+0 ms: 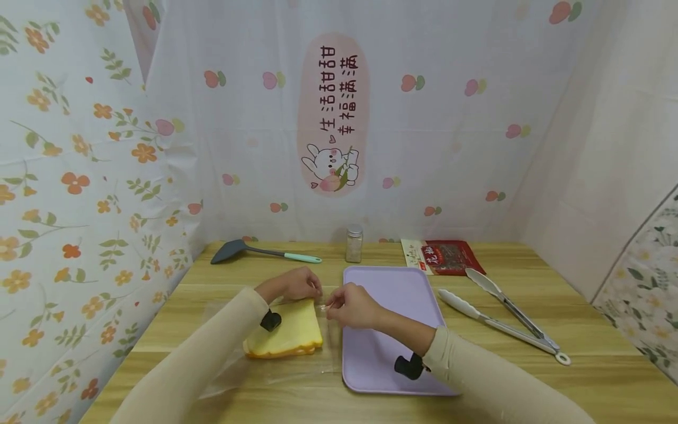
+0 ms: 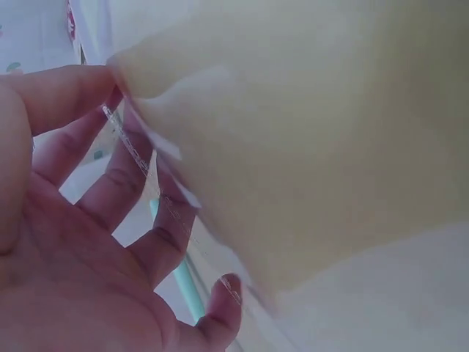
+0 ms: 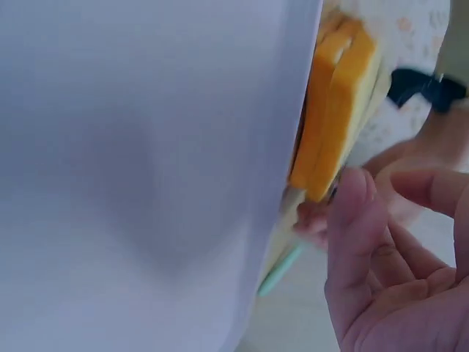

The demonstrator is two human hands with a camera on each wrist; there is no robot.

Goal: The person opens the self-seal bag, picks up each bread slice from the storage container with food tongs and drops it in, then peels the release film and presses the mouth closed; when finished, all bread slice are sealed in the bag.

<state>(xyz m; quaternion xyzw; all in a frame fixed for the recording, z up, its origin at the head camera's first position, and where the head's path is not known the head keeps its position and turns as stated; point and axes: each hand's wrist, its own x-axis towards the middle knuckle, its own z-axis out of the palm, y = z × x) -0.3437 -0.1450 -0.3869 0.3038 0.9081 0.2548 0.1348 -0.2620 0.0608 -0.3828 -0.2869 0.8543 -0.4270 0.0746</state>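
Left hand (image 1: 296,285): an edge of clear, thin plastic film (image 1: 331,348) was pinched.
Right hand (image 1: 356,306): thumb and finger were held near the film; whether any was pinched could not be told.
Yellow, square bread stack with orange crusts (image 1: 291,327): seen left of the pale purple, rectangular tray (image 1: 389,288).
Trouble: film could be ripped, or bread tipped, if pulled too hard.
Room: film was crowded by the tray's rim; bare wooden table (image 1: 296,407) was seen in front.

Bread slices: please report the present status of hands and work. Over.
Left hand pinches clear plastic; right hand pinches at its edge. Bread slices stacked. Right forearm crosses above purple tray beside them.
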